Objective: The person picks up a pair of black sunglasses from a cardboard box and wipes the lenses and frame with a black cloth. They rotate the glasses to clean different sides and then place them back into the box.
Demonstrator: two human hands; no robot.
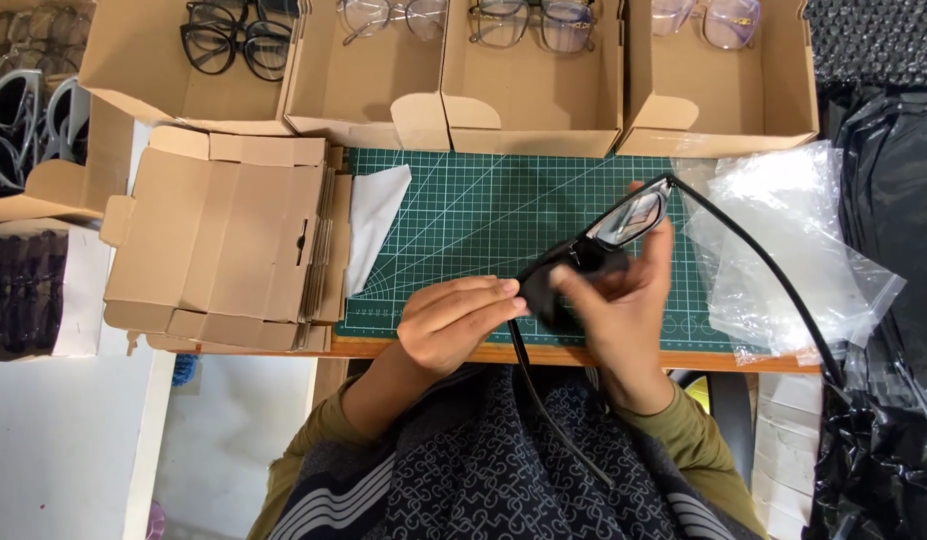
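Glasses [633, 215] seemingly between both hands [453, 322]

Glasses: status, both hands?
Left hand and right hand both grip black glasses, temples unfolded. Held over green cutting mat. Clear plastic bags alongside, nothing blocking.

Counted on and around the green mat

One green cutting mat [463, 215]; four open cardboard boxes [531, 100] in a row behind it, each holding glasses; one stack of flat box blanks [223, 240]; one white cloth [373, 215]; one pair of black glasses [633, 215] held by two hands, left hand [448, 325] and right hand [618, 310]; one heap of clear plastic bags [783, 250].
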